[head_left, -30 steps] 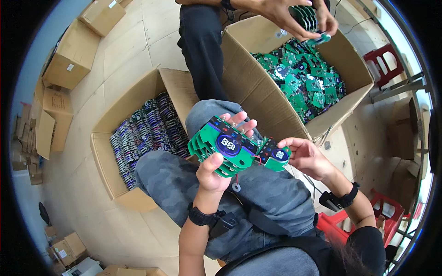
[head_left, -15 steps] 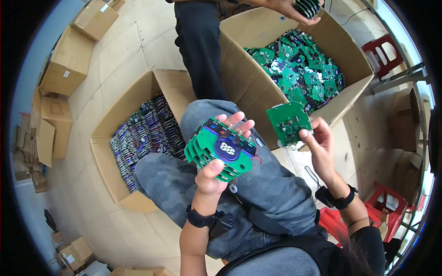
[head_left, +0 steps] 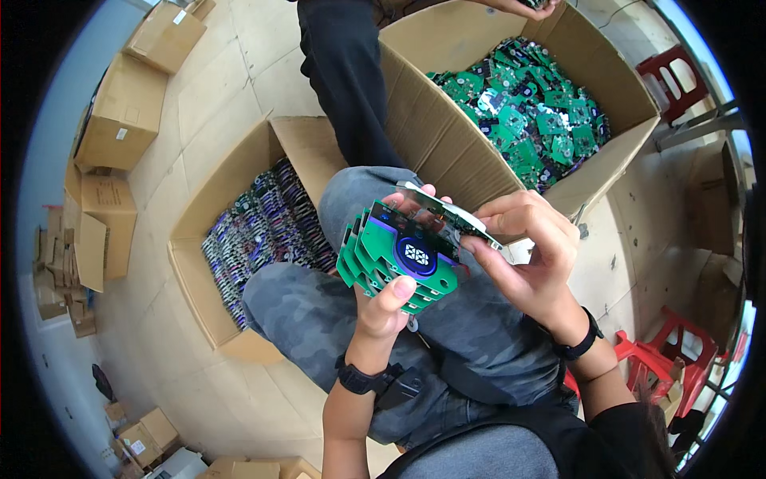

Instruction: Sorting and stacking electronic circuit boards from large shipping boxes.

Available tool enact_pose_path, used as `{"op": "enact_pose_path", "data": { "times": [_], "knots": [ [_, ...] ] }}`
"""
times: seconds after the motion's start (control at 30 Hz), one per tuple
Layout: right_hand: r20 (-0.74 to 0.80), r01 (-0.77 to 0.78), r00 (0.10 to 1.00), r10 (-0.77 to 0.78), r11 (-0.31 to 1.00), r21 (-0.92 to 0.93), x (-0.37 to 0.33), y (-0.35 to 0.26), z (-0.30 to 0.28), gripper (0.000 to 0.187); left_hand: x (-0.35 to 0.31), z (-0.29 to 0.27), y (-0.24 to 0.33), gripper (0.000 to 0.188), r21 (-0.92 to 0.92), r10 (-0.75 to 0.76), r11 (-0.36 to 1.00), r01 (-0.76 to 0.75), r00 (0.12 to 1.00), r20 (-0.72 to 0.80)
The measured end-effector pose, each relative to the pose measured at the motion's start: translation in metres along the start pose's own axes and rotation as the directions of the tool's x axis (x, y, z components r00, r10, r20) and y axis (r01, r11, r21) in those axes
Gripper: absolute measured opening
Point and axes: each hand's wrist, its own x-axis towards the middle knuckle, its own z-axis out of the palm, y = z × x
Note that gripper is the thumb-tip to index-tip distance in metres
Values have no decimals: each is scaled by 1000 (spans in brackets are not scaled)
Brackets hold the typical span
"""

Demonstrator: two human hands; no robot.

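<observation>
My left hand (head_left: 384,313) grips a stack of several green circuit boards (head_left: 363,259) above my knees, its thumb pressed on the near edge. The top board bears a dark round display with a purple ring. In my right hand (head_left: 536,249), pinched between thumb and fingers, is a single circuit board (head_left: 448,214). That board is tilted, seen almost edge-on, with its lower side facing the far right edge of the stack. Whether the two touch I cannot tell. My left fingertips are partly hidden behind it.
An open carton (head_left: 185,267) at left holds circuit boards in tight rows (head_left: 267,227). Another carton (head_left: 447,132) at far right holds loose, jumbled boards (head_left: 550,120). A co-worker's hand (head_left: 533,6) and dark-trousered leg (head_left: 347,80) are beyond. Red stools (head_left: 678,351) stand right; cartons (head_left: 128,104) line the left wall.
My right hand has brought its board left to the stack and turned it from face-up to nearly edge-on. The co-worker's hand has moved up toward the picture's edge.
</observation>
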Motion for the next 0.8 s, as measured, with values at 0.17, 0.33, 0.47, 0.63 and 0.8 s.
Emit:
{"op": "enact_pose_path", "data": {
  "times": [0.17,0.33,0.47,0.63,0.8],
  "knots": [
    [52,69,996,-67,997,-34,2,0,3,22,0,2,1,78,-29,3,1000,-4,1000,-26],
    [112,179,980,-165,975,-130,0,-6,6,27,2,2,0,76,20,24,1000,-24,1000,-11],
    [99,175,981,-165,980,-98,0,-7,9,28,1,-3,0,75,19,33,999,-33,999,15],
    [148,-5,989,1,1000,29,2,-12,10,30,0,-2,2,74,-30,11,999,-10,1000,10],
    [248,-150,965,87,957,249,11,-11,6,28,0,0,4,74,-52,3,999,-2,1000,5]
  ]
}}
